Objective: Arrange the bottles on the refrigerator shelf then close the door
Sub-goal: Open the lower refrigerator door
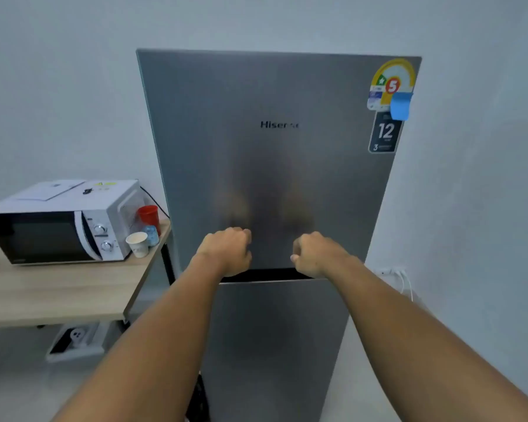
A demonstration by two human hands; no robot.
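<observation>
A tall silver refrigerator [275,166] stands straight ahead with both of its doors shut. My left hand [229,251] is curled into a fist against the lower part of the upper door. A little to its right, my right hand [313,254] is also a fist, just above the dark gap between the two doors. Neither hand holds anything. No bottles or shelves show, since the inside is hidden behind the doors.
A wooden table [58,293] stands left of the fridge with a white microwave [61,223], a red cup [149,216] and a paper cup [137,243]. A power strip [73,339] lies on the floor under it. A wall socket with white cable [404,278] is at right.
</observation>
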